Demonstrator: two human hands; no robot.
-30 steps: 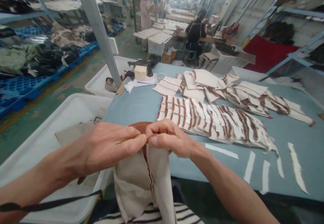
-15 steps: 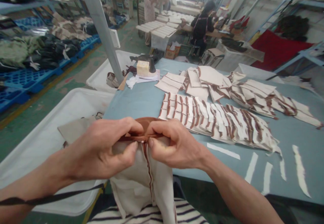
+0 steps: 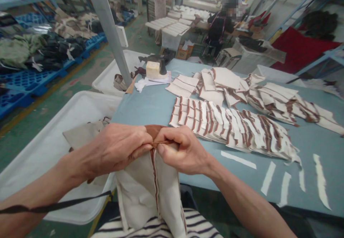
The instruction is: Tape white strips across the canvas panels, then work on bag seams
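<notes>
A cream fabric piece (image 3: pixel 137 187) with brown trim hangs from both hands in front of the striped shirt. A brown-edged seam (image 3: pixel 156 180) runs down its middle. My left hand (image 3: pixel 123 146) is closed on the brown top edge (image 3: pixel 156 131), just left of the seam. Close beside it, my right hand (image 3: pixel 180 150) pinches the same edge between thumb and curled fingers. The two hands almost touch where the seam meets the trim. The fingers cover most of the gripped edge.
On the blue table (image 3: pixel 145 105) lie a row of cream pieces with brown edges (image 3: pixel 215 123), a looser pile (image 3: pixel 225 80) and several white strips (image 3: pixel 239 160). A white bin (image 3: pixel 67 112) stands at left by a grey post (image 3: pixel 107 26). People work farther back.
My left hand has rolled over, its thumb now tucked closer to the seam. The fabric's lower part has swung slightly left. My right hand keeps its pinch.
</notes>
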